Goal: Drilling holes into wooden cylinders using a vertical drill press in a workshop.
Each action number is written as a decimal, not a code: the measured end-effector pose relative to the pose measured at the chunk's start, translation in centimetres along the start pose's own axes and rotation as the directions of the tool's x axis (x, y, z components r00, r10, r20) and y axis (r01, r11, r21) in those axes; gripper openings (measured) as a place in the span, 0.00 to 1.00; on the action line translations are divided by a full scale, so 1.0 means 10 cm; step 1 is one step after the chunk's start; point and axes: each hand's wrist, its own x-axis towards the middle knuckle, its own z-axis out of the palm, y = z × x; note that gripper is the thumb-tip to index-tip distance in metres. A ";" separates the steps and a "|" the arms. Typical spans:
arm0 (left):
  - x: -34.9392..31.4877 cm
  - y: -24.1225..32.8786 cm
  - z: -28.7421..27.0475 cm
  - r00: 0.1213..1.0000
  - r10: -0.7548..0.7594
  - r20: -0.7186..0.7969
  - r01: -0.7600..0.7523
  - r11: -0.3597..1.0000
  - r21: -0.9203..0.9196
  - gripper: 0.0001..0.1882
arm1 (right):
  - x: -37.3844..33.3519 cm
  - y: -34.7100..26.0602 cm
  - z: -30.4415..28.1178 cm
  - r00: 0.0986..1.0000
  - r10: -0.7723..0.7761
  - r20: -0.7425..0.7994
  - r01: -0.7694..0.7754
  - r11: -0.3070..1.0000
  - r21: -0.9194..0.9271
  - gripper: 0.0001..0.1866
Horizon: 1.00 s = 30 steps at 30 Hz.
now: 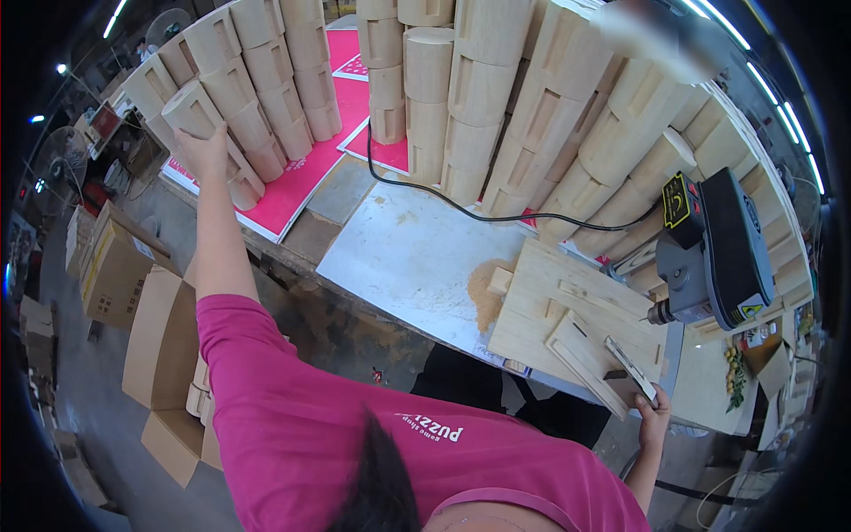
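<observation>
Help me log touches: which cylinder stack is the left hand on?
The front stack at far left; the left hand touches it but not the other stacks.

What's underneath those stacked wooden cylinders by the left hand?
The wooden cylinders by the left hand stand on bright pink sheeting with white edges. The parts directly beneath them are covered, so I can't see those.
</observation>
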 end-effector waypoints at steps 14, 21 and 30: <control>-1.10 1.81 0.50 0.822 0.348 0.451 0.038 0.756 -0.653 0.45 | -0.06 -0.02 0.03 0.999 -0.009 -0.053 0.012 0.999 0.043 0.13; -1.32 2.18 1.02 0.726 0.386 0.569 0.220 0.654 -0.724 0.43 | -0.03 0.07 -0.04 0.997 -0.060 0.049 0.058 0.998 0.024 0.14; -1.29 2.16 1.04 0.693 0.379 0.614 0.229 0.691 -0.685 0.52 | -0.01 -0.06 0.06 0.998 -0.064 0.012 0.064 0.997 0.032 0.11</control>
